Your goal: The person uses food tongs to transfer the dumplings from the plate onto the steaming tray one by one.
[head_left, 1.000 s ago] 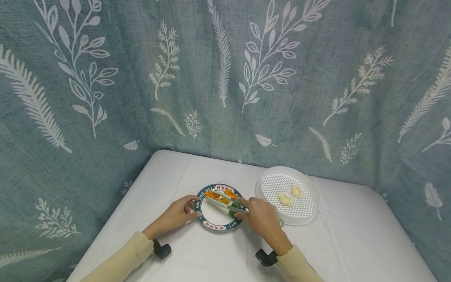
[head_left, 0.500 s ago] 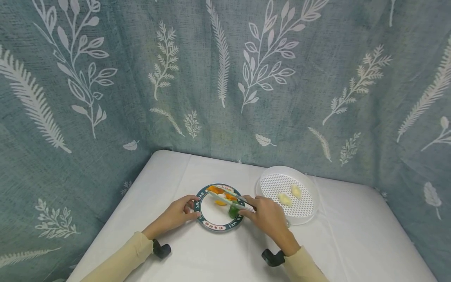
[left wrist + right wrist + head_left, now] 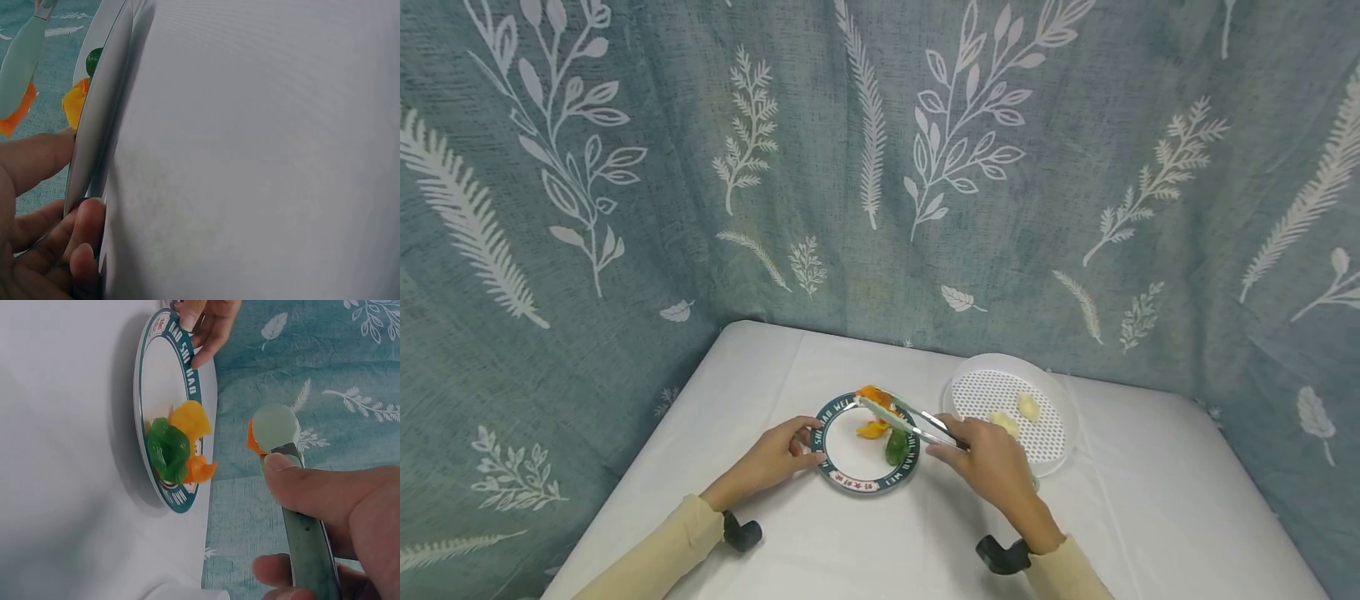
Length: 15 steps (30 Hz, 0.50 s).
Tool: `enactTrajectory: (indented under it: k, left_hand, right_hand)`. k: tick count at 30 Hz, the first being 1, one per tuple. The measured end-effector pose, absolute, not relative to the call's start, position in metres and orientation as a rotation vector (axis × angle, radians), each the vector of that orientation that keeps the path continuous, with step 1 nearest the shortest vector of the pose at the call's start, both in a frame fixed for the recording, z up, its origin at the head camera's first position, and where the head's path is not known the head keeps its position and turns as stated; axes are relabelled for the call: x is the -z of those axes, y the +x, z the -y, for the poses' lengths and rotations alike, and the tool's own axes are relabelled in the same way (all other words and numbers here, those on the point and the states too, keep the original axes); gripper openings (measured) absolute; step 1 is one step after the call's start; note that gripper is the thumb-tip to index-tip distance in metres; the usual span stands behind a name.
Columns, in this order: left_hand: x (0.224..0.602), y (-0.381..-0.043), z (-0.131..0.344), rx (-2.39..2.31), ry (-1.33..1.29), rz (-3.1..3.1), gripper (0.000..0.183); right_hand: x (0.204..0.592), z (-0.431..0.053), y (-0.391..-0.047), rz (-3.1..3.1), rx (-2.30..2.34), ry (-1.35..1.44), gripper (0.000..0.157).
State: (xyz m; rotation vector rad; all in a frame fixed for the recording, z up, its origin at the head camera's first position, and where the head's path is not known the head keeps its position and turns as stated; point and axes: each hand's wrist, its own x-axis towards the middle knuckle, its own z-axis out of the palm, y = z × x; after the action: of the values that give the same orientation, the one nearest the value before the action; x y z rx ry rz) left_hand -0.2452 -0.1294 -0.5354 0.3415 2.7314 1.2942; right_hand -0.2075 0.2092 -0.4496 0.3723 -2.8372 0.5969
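In the head view, a white plate with a green lettered rim lies on the table. My left hand grips its left rim, thumb on the upper side, fingers curled at the underside in the left wrist view. My right hand holds pale green tongs over the plate. Pinched between the tongs' tips is an orange bell pepper piece, mostly hidden by a tip in the right wrist view. On the plate sit a green pepper piece, a yellow pepper piece and another orange pepper piece.
Right of the plate stands a round white perforated tray with a raised rim. Two pale yellow lumps lie in it. My right hand overlaps its near left edge in the head view. A patterned curtain hangs behind the white-covered table.
The tongs have lifted off the plate with the orange pepper piece, and my right hand has drawn to the right. My left hand keeps its place on the rim.
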Motion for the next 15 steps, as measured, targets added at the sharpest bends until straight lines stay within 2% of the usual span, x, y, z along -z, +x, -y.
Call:
enactTrajectory:
  k: [15]
  left_hand:
    - [0.536,-0.243,0.133,-1.334,0.38,-2.721,0.054]
  right_hand:
    - [0.447,-0.238,-0.198,2.767,-0.568,0.337,0.055]
